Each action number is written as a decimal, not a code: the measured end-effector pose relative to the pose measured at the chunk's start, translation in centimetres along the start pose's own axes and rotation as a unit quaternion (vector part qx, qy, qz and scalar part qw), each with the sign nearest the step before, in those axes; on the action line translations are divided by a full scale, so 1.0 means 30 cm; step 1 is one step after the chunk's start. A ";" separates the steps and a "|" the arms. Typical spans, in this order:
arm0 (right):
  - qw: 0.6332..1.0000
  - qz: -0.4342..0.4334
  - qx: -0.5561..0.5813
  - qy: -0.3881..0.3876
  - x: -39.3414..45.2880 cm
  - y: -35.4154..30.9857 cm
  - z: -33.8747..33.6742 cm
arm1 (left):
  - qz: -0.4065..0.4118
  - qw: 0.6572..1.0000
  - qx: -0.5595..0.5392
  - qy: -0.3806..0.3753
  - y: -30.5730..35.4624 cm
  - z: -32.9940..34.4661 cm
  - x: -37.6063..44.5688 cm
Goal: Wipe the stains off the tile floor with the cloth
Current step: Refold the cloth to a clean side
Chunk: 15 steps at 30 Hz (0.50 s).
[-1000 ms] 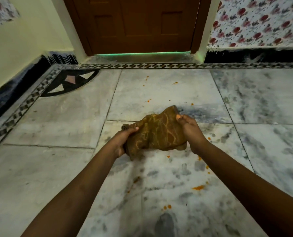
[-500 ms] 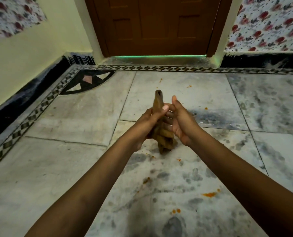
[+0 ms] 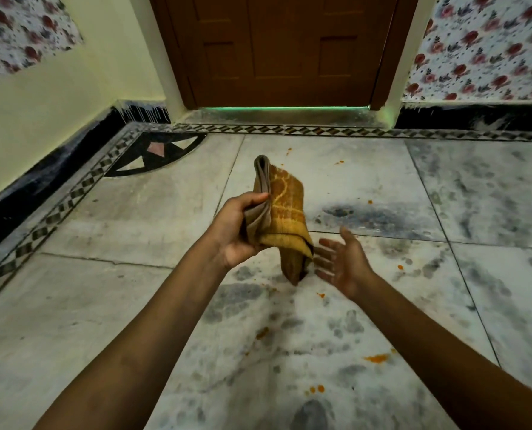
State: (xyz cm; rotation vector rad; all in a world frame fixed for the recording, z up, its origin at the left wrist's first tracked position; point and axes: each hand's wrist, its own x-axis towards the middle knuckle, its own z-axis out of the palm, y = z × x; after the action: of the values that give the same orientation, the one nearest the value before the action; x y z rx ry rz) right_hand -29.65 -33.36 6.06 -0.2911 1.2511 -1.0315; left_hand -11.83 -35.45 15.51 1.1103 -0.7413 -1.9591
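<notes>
the folded cloth (image 3: 281,218) is held above the tile floor (image 3: 109,274) in the left hand (image 3: 239,231); the right hand (image 3: 340,262) is just right of it. stains (image 3: 377,357) lie below and right; the door (image 3: 284,48) stands behind.

Both forearms are bare to the frame's edge; the left hand (image 3: 238,226) and right hand (image 3: 342,262) wear no gloves, rings or watch.

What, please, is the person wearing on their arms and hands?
Nothing shows: both forearms are bare from the frame edge to the wrists, no sleeves. The left hand and right hand wear no gloves, and no rings, watch or bracelets can be seen on fingers or wrists.
</notes>
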 end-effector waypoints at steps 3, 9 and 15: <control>0.991 0.074 0.103 -0.041 -0.004 0.053 -0.008 | 0.018 0.996 -0.037 -0.073 0.032 0.037 -0.015; 0.951 -0.006 0.232 -0.206 -0.010 0.044 -0.016 | 0.036 0.996 -0.056 -0.057 0.049 -0.041 -0.017; 0.994 -0.034 0.047 -0.089 0.012 0.010 -0.064 | 0.026 0.999 0.024 0.039 0.009 -0.211 -0.002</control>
State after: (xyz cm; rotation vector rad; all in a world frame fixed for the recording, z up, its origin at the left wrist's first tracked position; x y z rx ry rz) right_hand -31.22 -32.81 4.96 -0.3466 1.0352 -1.0961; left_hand -6.16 -36.28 12.86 1.1779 -0.7716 -1.8524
